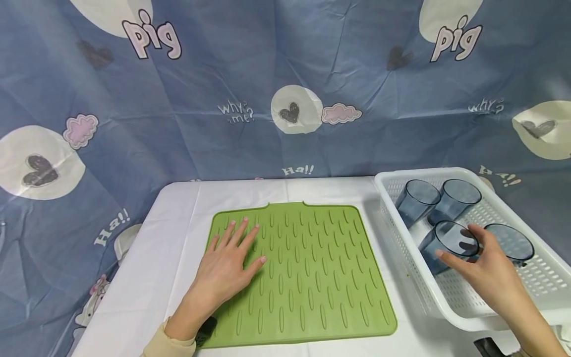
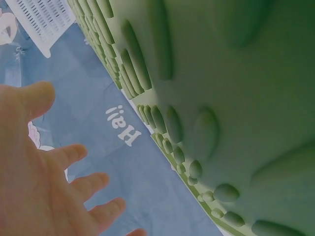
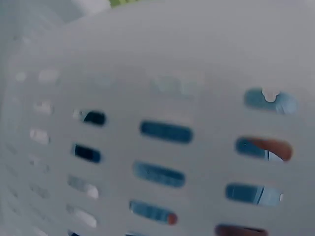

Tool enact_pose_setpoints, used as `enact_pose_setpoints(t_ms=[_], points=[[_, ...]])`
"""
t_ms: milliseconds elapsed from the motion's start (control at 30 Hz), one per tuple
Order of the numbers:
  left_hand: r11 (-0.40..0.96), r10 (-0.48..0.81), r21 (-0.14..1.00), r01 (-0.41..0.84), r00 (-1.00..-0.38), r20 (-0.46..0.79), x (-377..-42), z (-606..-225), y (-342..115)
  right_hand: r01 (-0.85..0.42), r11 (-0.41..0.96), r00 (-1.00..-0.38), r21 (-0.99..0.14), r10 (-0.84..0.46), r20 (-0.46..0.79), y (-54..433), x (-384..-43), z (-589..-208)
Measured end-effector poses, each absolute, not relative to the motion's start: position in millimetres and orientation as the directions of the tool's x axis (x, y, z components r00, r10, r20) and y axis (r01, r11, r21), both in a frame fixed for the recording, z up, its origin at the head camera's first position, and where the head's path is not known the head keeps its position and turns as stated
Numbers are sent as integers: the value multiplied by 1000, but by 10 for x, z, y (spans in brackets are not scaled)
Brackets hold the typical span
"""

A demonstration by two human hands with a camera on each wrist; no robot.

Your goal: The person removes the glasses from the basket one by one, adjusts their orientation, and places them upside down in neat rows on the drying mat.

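My right hand (image 1: 495,263) reaches into a white slotted basket (image 1: 450,310) and grips a blue-tinted drinking glass (image 1: 434,253) near its rim. The thumb lies on the near side of the rim, while darkened fingers show through the glass on its right. In the right wrist view the basket wall (image 3: 118,142) hides most of this hand; only bits of finger show through the slots. My left hand (image 1: 225,270) hovers palm down over the left part of a green ridged drying mat (image 1: 303,277), fingers spread, holding nothing.
Two more blue glasses (image 1: 417,203) stand at the back of the basket, and another glass (image 1: 510,243) is right of the gripped one. A white cloth (image 1: 165,248) covers the table; a blue printed curtain (image 1: 250,64) hangs behind it.
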State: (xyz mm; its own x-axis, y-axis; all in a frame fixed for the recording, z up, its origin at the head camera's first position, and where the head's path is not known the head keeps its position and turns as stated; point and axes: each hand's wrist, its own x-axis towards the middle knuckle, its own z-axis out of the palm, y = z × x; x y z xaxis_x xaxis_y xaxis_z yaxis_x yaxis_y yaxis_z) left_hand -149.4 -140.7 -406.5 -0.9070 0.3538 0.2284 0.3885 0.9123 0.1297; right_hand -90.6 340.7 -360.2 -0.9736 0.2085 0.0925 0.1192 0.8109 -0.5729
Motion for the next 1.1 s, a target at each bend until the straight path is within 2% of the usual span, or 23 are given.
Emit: enact_pose_setpoints(t_ms=[300,567,933,1100], points=[[917,333,155,368,-919,210,-1498,-4045,-1433,113,775,-983,-621,180,46,3423,-899,-3624],[921,323,155,358,-923,211,-1528,-4033,-1438,94,678,-979,-729,197,57,3425,-878,-3671],[899,354,167,405,-896,269,-1547,-3972,-1391,128,753,-963,-645,251,102,3384,-839,-3655],[893,352,201,402,-904,243,-1543,-3947,-1377,153,779,-956,-609,273,110,3358,-824,-3630]])
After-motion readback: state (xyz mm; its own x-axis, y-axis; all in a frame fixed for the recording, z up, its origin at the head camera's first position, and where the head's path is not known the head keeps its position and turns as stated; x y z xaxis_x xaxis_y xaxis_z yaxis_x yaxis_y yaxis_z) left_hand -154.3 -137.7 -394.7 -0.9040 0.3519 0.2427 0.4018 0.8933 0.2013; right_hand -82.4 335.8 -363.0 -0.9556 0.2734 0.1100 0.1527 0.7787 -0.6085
